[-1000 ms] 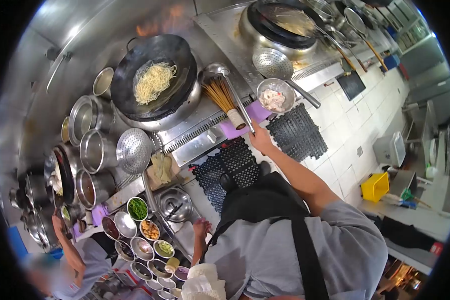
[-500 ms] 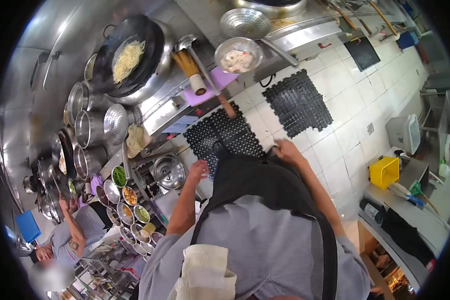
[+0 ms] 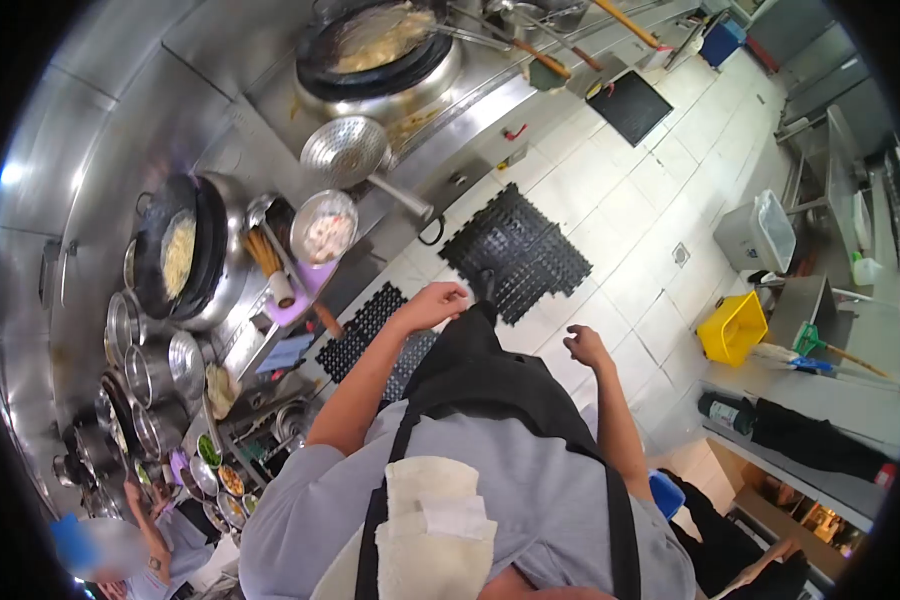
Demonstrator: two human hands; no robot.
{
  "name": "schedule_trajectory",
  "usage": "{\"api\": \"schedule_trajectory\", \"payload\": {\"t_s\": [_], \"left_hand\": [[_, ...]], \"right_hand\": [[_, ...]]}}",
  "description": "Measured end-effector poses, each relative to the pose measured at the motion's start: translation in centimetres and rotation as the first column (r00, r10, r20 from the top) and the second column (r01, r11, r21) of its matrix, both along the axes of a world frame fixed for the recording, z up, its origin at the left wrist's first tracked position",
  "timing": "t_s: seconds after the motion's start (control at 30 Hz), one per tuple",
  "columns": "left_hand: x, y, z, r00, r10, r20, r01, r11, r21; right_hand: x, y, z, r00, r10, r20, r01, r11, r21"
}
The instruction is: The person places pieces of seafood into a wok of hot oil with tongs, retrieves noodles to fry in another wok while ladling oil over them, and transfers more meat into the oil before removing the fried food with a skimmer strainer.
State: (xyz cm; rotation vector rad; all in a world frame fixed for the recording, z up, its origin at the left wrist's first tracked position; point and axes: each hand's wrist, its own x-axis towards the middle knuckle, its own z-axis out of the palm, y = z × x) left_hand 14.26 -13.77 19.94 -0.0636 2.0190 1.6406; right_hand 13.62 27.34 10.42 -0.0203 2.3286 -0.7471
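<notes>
My left hand (image 3: 434,306) hangs over the gap between the cooking range and my black apron (image 3: 490,365), its fingers loosely bent and apart with nothing visible in them. On my other side, my right hand (image 3: 586,346) hangs in the air over the white tiles, fingers half curled and empty as far as I can see. Left of my left hand, a metal bowl (image 3: 312,232) of pale pinkish food sits near a bamboo brush (image 3: 262,256). Noodles (image 3: 178,258) lie in a black wok (image 3: 206,245). A perforated strainer (image 3: 346,150) rests on the range.
Black rubber mats (image 3: 515,250) cover part of the tiled floor. Farther along the range, another wok (image 3: 410,78) holds pale food. A yellow bin (image 3: 732,328) and a grey bin (image 3: 755,235) stand at right. Other people are at lower left and lower right.
I have moved along the range, so the noodle wok and bowl now lie farther left and a second wok shows. My left hand has risen forward. Another person appears at lower right.
</notes>
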Motion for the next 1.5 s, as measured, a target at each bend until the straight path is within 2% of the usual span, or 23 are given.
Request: {"api": "schedule_trajectory", "payload": {"t_s": [0.07,0.17,0.2,0.23,0.27,0.3,0.33,0.4,0.5,0.57,0.7,0.83,0.87,0.97,1.0,1.03,1.07,1.1,1.17,1.2,1.3,1.4,1.5], "left_hand": [[-6.6,2.6,2.5,0.99,-0.067,0.123,0.054,0.993,0.11],[-15.4,4.8,3.8,0.985,0.017,0.172,-0.074,0.941,0.329],[-18.6,5.2,3.9,0.979,0.084,0.183,-0.152,0.906,0.395],[-21.8,5.4,3.9,0.968,0.148,0.201,-0.227,0.859,0.459],[-24.6,5.8,3.7,0.95,0.209,0.231,-0.302,0.801,0.518],[-27.2,6.0,3.3,0.925,0.274,0.264,-0.378,0.739,0.558],[-30.3,6.0,3.1,0.898,0.33,0.292,-0.441,0.676,0.591],[-36.6,6.1,2.1,0.832,0.421,0.36,-0.55,0.543,0.635],[-44.5,5.9,0.6,0.727,0.536,0.428,-0.661,0.381,0.646],[-48.9,5.9,0.3,0.665,0.628,0.404,-0.691,0.311,0.653],[-53.2,5.7,3.3,0.468,0.775,0.425,-0.757,0.102,0.646],[-53.8,2.9,4.9,0.591,0.627,0.508,-0.627,-0.039,0.778],[-53.6,2.7,6.3,0.522,0.667,0.532,-0.627,-0.122,0.769],[-51.7,1.5,11.8,0.262,0.914,0.309,-0.773,0.007,0.635],[-51.1,0.2,12.0,0.169,0.971,0.171,-0.853,0.057,0.52],[-50.1,-0.8,13.0,0.132,0.989,-0.064,-0.943,0.145,0.299],[-48.7,-2.7,12.5,0.195,0.911,-0.363,-0.975,0.221,0.032],[-47.2,-4.7,11.9,0.318,0.744,-0.587,-0.945,0.204,-0.255],[-44.2,-7.0,12.6,0.568,0.403,-0.717,-0.76,-0.076,-0.645],[-42.8,-8.0,12.9,0.635,0.346,-0.691,-0.709,-0.094,-0.699],[-41.0,-9.5,15.8,0.677,0.422,-0.603,-0.588,-0.182,-0.788],[-39.1,-13.1,15.4,0.606,0.426,-0.671,-0.693,-0.131,-0.709],[-36.8,-15.8,14.1,0.557,0.26,-0.789,-0.771,-0.191,-0.607]], "right_hand": [[-2.7,0.1,-1.5,0.991,-0.109,0.074,0.118,0.984,-0.132],[-5.7,2.1,-5.0,0.948,-0.235,0.212,0.275,0.943,-0.184],[-5.7,4.2,-7.5,0.967,-0.226,0.122,0.243,0.956,-0.161],[-5.5,6.2,-9.0,0.977,-0.211,0.032,0.213,0.968,-0.136],[-5.6,7.6,-7.4,0.959,-0.255,0.124,0.266,0.961,-0.082],[-5.4,9.4,-7.6,0.961,-0.26,0.091,0.263,0.964,-0.027],[-4.3,13.9,-12.7,0.978,-0.21,0.002,0.209,0.973,-0.093],[-4.9,14.4,-7.4,0.882,-0.462,0.087,0.47,0.876,-0.106],[-2.5,22.2,-17.3,0.813,-0.563,0.152,0.58,0.805,-0.123],[-6.0,21.3,-14.8,0.777,-0.599,0.194,0.624,0.774,-0.106],[-14.7,19.2,-10.5,0.773,-0.569,0.28,0.614,0.782,-0.105],[-23.7,18.6,-9.7,0.824,-0.455,0.338,0.525,0.837,-0.153],[-26.0,18.8,-9.7,0.838,-0.424,0.345,0.499,0.851,-0.166],[-33.4,19.8,-9.7,0.862,-0.343,0.372,0.436,0.877,-0.201],[-36.0,20.3,-9.8,0.864,-0.327,0.384,0.427,0.878,-0.214],[-38.9,20.9,-10.1,0.858,-0.328,0.396,0.438,0.869,-0.23],[-42.0,21.5,-10.2,0.849,-0.342,0.403,0.461,0.851,-0.25],[-45.2,21.8,-10.3,0.836,-0.359,0.415,0.488,0.832,-0.263],[-51.6,22.6,-9.7,0.82,-0.414,0.396,0.537,0.794,-0.283],[-54.3,22.5,-9.3,0.824,-0.426,0.373,0.54,0.79,-0.29],[-60.9,22.1,-8.1,0.86,-0.387,0.332,0.489,0.811,-0.321],[-63.8,20.9,-7.6,0.874,-0.342,0.344,0.457,0.82,-0.346],[-63.4,19.5,-8.2,0.889,-0.301,0.346,0.414,0.851,-0.323]]}}
